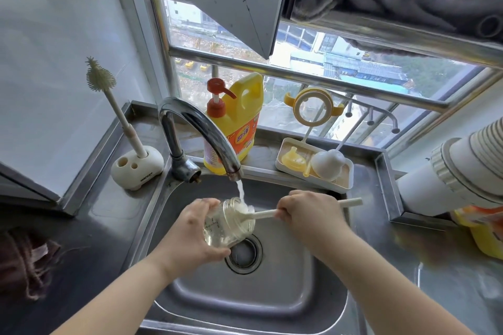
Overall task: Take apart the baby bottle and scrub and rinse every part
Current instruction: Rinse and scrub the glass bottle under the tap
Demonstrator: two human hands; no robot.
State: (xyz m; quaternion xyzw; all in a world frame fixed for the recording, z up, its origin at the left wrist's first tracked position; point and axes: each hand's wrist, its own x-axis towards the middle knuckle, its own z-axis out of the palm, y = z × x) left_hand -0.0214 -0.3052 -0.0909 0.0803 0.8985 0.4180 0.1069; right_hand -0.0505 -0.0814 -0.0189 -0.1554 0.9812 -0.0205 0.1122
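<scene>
My left hand (pixel 194 228) grips the clear glass bottle body (pixel 227 224) over the sink, tilted with its mouth up and to the right. Water from the tap (pixel 202 128) runs onto the bottle mouth. My right hand (pixel 307 215) holds the white handle of a bottle brush (pixel 262 214), whose head is inside the bottle neck. On the white drying tray (pixel 345 183) behind the sink lie a yellow teat (pixel 292 158) and a white cap (pixel 329 164). The yellow collar ring with handles (pixel 313 107) hangs on a peg above the tray.
The steel sink (pixel 245 296) has its drain (pixel 245 254) just below the bottle. A yellow detergent jug with a red pump (pixel 236 122) stands behind the tap. A second brush (pixel 109 95) stands in a white holder (pixel 137 167) at left. A cloth (pixel 27 261) lies at far left.
</scene>
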